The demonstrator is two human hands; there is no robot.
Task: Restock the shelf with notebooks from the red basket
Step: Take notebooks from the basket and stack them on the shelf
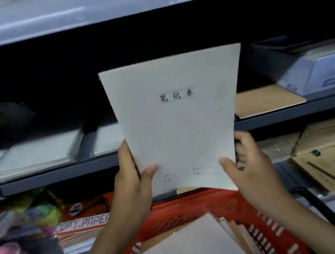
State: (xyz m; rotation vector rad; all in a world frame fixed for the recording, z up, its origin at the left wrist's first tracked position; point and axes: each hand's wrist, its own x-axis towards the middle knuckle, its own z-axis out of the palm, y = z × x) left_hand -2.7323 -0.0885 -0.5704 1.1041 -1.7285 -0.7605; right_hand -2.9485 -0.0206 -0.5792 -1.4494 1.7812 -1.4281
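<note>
Notebook (178,125): grey cover, black characters.

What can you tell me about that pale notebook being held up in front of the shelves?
The notebook has a plain pale grey, paper-like cover with three dark printed characters in a small box near the top and tiny marks near the bottom. It is held upright, cover toward the camera, slightly bowed. The left hand grips its lower left edge and the right hand its lower right edge, thumbs on the cover. It hangs above the red basket, in front of the dark shelf.
</note>
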